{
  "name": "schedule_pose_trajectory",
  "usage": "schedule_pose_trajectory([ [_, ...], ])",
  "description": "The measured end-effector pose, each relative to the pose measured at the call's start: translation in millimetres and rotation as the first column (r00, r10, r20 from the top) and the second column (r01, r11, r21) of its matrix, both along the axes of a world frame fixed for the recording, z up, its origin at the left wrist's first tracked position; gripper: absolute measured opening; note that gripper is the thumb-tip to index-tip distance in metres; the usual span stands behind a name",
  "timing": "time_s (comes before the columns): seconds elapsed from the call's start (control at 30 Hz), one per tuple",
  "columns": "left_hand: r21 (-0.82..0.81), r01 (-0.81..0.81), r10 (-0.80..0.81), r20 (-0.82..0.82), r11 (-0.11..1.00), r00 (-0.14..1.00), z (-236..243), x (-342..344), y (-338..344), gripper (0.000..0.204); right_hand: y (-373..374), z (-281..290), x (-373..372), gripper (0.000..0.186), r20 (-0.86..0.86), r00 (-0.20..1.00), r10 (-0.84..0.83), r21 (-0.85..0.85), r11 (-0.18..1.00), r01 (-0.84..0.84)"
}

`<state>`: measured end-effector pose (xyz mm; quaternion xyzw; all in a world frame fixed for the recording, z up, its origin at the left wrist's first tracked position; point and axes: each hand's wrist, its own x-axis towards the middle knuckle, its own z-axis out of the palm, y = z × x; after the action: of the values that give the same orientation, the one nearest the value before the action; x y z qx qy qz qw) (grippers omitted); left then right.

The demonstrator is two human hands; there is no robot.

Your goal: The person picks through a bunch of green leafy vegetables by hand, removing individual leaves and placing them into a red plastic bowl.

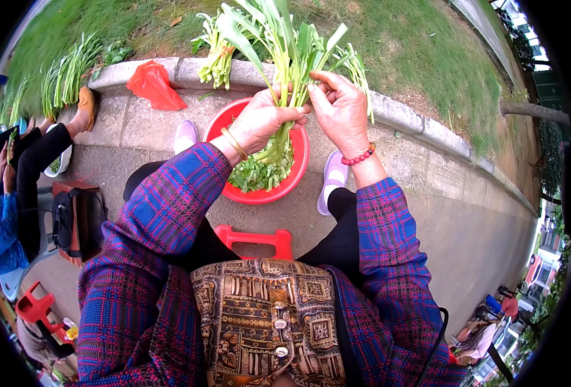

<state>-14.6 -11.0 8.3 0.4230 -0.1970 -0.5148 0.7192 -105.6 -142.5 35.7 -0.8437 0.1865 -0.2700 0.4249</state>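
Note:
My left hand (266, 119), a gold-coloured bangle at its wrist, is closed around the pale stalks of a bunch of leafy greens (289, 45) held upright. My right hand (334, 103), wearing a red bead bracelet, pinches the same bunch at its right side, higher up. Beneath the hands is a red plastic basin (216, 122) holding chopped green pieces (253, 177). Behind on the kerb lie more bundles of greens (218, 64), partly hidden on the right by my hands, and a crumpled red bag (155, 84).
A co-worker in blue (2, 226) sits at the left beside more greens (66, 80), a white container (58, 158) and a dark bag (73, 219). Red stools stand below me (253, 237) and at lower left (34, 303). A kerb (427, 126) borders grass; a tree trunk (530, 113) is at right.

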Motion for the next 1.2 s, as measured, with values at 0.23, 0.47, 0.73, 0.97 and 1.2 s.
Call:
schedule_pose_trajectory([
  [0.23,-0.047,-0.034,0.032,-0.059,0.998,0.998,-9,-3,-1,0.033,2,-5,3,0.020,0.000,0.999,-0.046,0.118,0.992,0.045],
  [0.47,-0.037,-0.067,0.063,-0.097,0.997,0.993,-12,-9,0,0.039,0,-11,6,0.019,-0.010,0.997,-0.079,0.112,0.991,0.080],
  [0.73,-0.003,-0.012,0.012,-0.046,1.000,0.999,-12,-7,2,0.041,-7,-9,9,0.017,-0.025,0.998,-0.053,0.460,0.886,0.059],
  [0.97,-0.001,-0.052,0.052,-0.132,0.999,0.990,-4,-10,-1,0.035,-8,1,5,0.013,0.038,0.999,-0.015,0.660,0.751,-0.014],
  [1.2,0.008,0.023,-0.021,-0.154,1.000,0.988,-2,-5,1,0.028,-12,0,5,0.012,0.148,0.989,-0.015,0.802,0.587,-0.112],
])
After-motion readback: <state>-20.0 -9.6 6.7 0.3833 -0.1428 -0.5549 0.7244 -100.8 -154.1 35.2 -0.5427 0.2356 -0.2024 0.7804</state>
